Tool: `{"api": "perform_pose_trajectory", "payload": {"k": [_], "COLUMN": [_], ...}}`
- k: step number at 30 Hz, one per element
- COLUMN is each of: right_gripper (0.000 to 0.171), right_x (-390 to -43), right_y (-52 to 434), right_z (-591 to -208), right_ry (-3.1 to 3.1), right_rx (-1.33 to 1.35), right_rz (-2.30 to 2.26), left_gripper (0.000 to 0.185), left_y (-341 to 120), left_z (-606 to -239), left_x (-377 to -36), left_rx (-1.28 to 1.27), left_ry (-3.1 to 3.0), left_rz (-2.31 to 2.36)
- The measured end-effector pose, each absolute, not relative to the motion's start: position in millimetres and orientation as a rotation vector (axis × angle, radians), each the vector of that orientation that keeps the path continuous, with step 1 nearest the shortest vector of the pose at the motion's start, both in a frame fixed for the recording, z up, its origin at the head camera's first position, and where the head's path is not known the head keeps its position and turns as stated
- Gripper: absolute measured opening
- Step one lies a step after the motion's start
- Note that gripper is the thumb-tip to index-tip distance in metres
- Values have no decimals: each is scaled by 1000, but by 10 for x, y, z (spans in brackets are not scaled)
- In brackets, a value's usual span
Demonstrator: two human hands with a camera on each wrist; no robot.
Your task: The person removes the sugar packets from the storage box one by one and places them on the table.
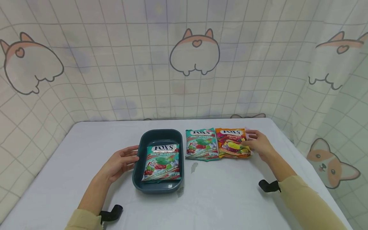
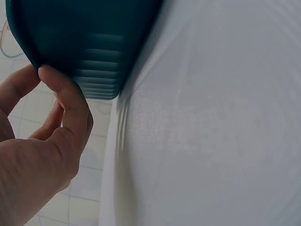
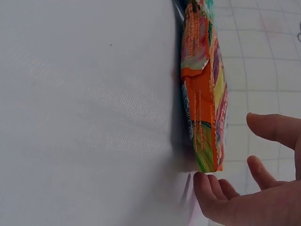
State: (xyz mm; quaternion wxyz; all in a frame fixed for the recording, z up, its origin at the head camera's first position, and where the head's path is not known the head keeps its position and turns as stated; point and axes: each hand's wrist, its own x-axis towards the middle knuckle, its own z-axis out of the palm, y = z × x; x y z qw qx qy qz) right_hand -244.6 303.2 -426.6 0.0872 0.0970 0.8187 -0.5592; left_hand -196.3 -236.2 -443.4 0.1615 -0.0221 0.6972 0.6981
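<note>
A dark teal plastic tray (image 1: 138, 169) stands left of centre in the head view, with a green bag of Fox's Mint Blossom candy (image 1: 161, 163) lying in it. My left hand (image 1: 122, 163) is at the tray's left side, and the left wrist view has its thumb and a finger (image 2: 61, 84) pinching the rim. To the right, an orange bag of Fox's Fruits candy (image 1: 231, 143) lies face up. My right hand (image 1: 260, 145) reaches around its right end, thumb above the bag and fingers spread. In the right wrist view the fingertips (image 3: 203, 181) are close to the bag's end.
A second green Mint Blossom bag (image 1: 201, 145) lies between the tray and the orange bag, edge to edge with the latter. Everything rests on a white-covered table (image 1: 224, 198). A checked curtain (image 1: 115, 80) with dog drawings hangs behind and at both sides.
</note>
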Motion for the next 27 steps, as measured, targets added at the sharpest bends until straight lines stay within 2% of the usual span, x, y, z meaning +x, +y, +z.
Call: {"api": "perform_pose_trajectory", "payload": {"k": [12, 27], "right_gripper": [71, 62], "right_x": [-2260, -2055], "right_y": [2928, 2489], "right_z": [-4101, -3951], "right_ry": [2498, 2384], "right_rx": [221, -45], "right_rz": [-1720, -1782], "left_gripper": [65, 65], "left_y": [-2337, -2347], "left_z": [-4419, -4408], "left_x": [-1957, -1945], "left_rx": [-82, -79], "left_ry": [2003, 2002], "left_rz": [1979, 1988]}}
